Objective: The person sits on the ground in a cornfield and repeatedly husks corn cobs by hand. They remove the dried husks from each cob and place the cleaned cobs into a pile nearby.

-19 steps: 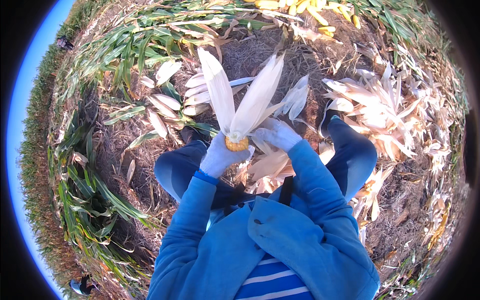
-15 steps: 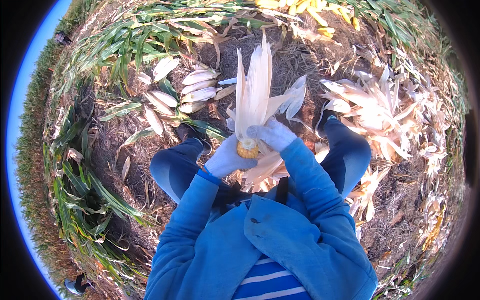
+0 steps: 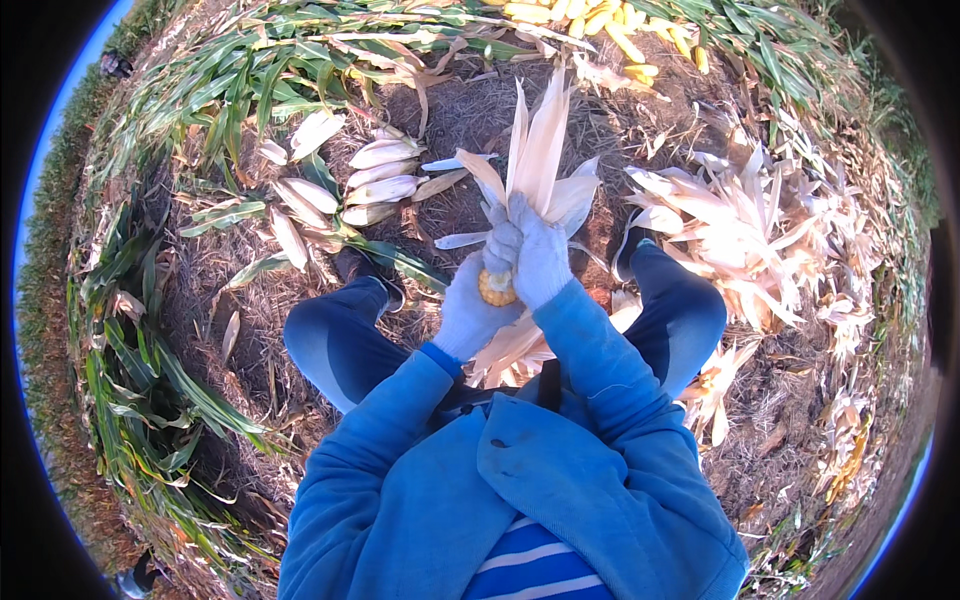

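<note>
Between my knees I hold a corn ear [image 3: 498,293] with its round yellow butt end toward me. Its pale dry husk [image 3: 540,150] is peeled back and fans away from me. My left hand [image 3: 470,308], in a white glove, wraps the kernels from the left. My right hand [image 3: 540,255], gloved too, is closed round the gathered husk leaves at the base of the ear, touching the left hand. Most of the cob is hidden by my hands and the husk.
Several unhusked ears [image 3: 383,178] lie at front left. A heap of stripped husks [image 3: 750,230] is at right. Bare yellow ears [image 3: 610,22] are piled at the far edge. Green stalks [image 3: 290,70] arc along the far left. Loose husks [image 3: 510,350] lie between my legs.
My right hand has closed round the husk leaves, which are now bunched and spread lower at the sides. Both hands remain on the ear. The view has shifted slightly.
</note>
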Motion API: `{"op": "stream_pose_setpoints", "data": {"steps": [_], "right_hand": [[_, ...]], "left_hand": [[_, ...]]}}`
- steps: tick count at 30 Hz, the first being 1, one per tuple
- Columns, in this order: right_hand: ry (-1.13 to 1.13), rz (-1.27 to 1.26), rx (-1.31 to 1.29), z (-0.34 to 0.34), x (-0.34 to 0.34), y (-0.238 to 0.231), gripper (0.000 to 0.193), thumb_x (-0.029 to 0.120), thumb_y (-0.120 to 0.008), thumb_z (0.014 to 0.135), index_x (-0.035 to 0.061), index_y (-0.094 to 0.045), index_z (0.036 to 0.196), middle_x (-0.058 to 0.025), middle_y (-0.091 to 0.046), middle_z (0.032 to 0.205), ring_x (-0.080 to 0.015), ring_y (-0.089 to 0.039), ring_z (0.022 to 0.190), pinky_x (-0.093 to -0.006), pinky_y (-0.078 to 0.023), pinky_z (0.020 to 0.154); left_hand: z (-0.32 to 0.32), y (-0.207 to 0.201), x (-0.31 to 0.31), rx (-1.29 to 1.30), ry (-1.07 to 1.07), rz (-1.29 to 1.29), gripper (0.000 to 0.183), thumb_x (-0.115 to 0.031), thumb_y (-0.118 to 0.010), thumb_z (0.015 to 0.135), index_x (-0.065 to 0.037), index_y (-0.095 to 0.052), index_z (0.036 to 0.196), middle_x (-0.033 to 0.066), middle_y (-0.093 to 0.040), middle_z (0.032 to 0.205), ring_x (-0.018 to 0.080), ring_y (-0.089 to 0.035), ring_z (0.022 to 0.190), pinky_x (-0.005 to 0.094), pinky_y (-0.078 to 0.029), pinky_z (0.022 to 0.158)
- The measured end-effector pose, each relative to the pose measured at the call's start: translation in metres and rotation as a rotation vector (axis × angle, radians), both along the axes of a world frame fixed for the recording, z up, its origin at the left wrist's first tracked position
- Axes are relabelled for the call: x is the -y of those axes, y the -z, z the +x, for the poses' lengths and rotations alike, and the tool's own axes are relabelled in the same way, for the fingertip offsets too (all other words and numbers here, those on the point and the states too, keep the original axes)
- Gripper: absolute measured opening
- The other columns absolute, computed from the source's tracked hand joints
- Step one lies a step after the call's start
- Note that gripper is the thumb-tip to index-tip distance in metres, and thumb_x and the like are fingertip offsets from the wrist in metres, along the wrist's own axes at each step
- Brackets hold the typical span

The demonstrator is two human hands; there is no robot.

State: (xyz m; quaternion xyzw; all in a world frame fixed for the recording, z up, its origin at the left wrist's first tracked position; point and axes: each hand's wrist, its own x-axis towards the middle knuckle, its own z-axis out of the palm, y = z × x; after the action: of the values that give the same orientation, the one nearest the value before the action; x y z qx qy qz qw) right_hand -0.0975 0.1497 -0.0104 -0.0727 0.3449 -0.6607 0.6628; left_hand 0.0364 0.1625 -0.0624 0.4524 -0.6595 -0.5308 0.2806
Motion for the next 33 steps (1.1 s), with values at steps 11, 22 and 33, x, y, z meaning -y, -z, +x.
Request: {"op": "stream_pose_setpoints", "data": {"steps": [11, 22, 33], "right_hand": [[0.121, -0.291, 0.279, -0.032, 0.047, -0.027, 0.032, 0.036, -0.056, 0.106, 0.0074, -0.059, 0.092, 0.0062, -0.034, 0.058, -0.0086, -0.031, 0.047, -0.0258, -0.024, 0.042], [-0.435, -0.148, -1.609, -0.069, 0.000, 0.073, 0.067, 0.042, -0.075, 0.087, 0.0039, -0.054, 0.138, -0.0235, -0.062, 0.131, -0.0358, -0.061, 0.124, -0.0420, -0.051, 0.100], [-0.852, 0.009, -0.481, -0.022, -0.008, 0.014, 0.057, 0.031, -0.075, 0.089, 0.0050, -0.053, 0.134, -0.0074, -0.067, 0.088, -0.0121, -0.062, 0.067, -0.0267, -0.050, 0.060]], "left_hand": [[-0.039, 0.002, 0.000, -0.614, -0.385, 0.561, 0.059, -0.005, -0.084, 0.080, -0.005, -0.051, 0.130, 0.0097, -0.065, 0.114, 0.0226, -0.067, 0.102, 0.0346, -0.056, 0.090], [0.064, -0.008, 0.093, -0.878, -0.307, 0.472, 0.044, -0.009, -0.072, 0.094, -0.003, -0.053, 0.133, 0.0110, -0.063, 0.119, 0.0260, -0.064, 0.113, 0.0423, -0.053, 0.103], [0.048, -0.029, 0.114, -1.017, -0.155, 0.612, 0.046, -0.025, -0.075, 0.093, -0.003, -0.057, 0.128, 0.0141, -0.065, 0.112, 0.0296, -0.066, 0.106, 0.0504, -0.056, 0.100]]}}
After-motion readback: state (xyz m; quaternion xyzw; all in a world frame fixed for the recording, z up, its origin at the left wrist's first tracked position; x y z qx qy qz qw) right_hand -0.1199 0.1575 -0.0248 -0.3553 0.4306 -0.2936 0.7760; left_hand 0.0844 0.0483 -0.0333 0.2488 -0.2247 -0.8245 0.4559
